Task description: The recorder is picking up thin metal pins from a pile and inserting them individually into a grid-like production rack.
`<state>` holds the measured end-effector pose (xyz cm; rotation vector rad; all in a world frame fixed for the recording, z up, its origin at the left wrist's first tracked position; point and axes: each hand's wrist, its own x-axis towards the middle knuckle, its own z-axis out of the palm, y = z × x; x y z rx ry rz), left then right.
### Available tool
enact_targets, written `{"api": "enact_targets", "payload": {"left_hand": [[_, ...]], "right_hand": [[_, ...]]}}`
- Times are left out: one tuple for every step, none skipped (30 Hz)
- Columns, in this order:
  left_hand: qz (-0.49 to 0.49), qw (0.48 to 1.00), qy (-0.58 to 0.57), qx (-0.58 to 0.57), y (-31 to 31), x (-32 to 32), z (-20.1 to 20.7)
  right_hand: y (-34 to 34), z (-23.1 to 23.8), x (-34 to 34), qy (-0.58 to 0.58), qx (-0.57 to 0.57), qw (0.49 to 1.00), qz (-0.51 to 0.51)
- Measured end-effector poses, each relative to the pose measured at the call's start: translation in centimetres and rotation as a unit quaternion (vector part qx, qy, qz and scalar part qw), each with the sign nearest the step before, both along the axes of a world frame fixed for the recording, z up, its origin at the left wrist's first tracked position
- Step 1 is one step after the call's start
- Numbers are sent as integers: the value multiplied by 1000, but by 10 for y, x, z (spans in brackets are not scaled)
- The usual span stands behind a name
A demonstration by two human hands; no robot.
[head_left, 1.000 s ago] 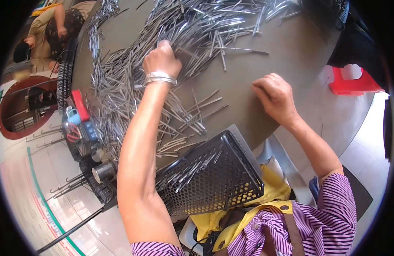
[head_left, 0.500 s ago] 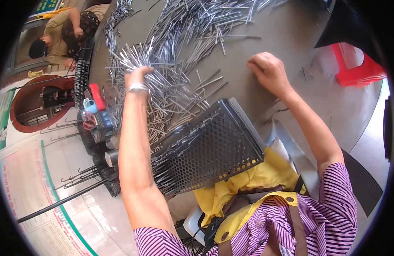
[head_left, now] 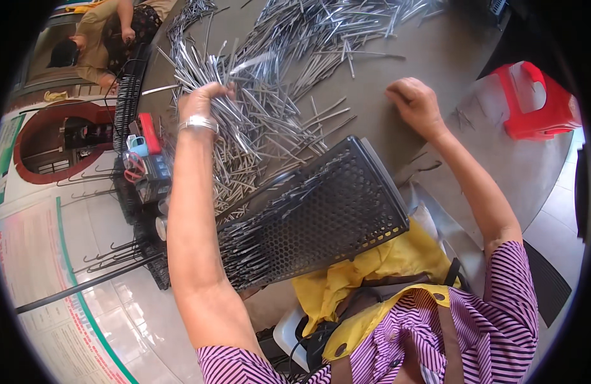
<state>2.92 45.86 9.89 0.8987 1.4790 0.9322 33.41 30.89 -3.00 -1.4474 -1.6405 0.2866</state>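
My left hand (head_left: 203, 102), with a silver band on its wrist, is closed around a loose bundle of thin metal strips (head_left: 199, 67). The strips fan out above and beside the fingers, over a heap of similar strips (head_left: 270, 118). One pale strip looks smeared by motion. To the right, my right hand (head_left: 414, 105) is curled into a loose fist at the bare grey tabletop (head_left: 382, 73); its inner fingers are hidden. Between my forearms a black perforated tray (head_left: 334, 205) slants above my lap, with several dark strips (head_left: 251, 249) gathered at its left end.
More strips (head_left: 327, 29) spread across the far table. A red plastic container (head_left: 538, 105) stands at the right. Left of my forearm are a black rack with hooks (head_left: 129, 96), a small box with red-handled scissors (head_left: 148, 176) and a metal cup (head_left: 161, 227). Another person (head_left: 94, 41) sits far left.
The whole view has shifted a little. My left hand has moved slightly left and turned, its strips now spread at a different angle. My right hand keeps its curled shape.
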Motion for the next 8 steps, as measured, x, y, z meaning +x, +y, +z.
{"api": "enact_targets", "payload": {"left_hand": [[5, 1000, 5, -4, 2, -6, -1], [9, 1000, 10, -10, 1, -7, 0], [9, 1000, -1, -23, 1, -7, 2], [9, 1000, -2, -21, 0, -8, 6], [8, 1000, -18, -7, -3, -7, 10], [7, 999, -34, 7, -6, -6, 15], [-10, 999, -43, 7, -8, -7, 21], [-24, 998, -51, 6, -7, -13, 27]], "right_hand": [[1, 0, -1, 6, 7, 1000, 1], [0, -1, -2, 12, 12, 1000, 1], [0, -2, -1, 11, 14, 1000, 1], [1, -4, 0, 9, 19, 1000, 0], [1, -6, 1, 5, 24, 1000, 1], [1, -8, 2, 3, 26, 1000, 2], [1, -8, 2, 0, 0, 1000, -9], [1, -6, 2, -2, -22, 1000, -19]]}}
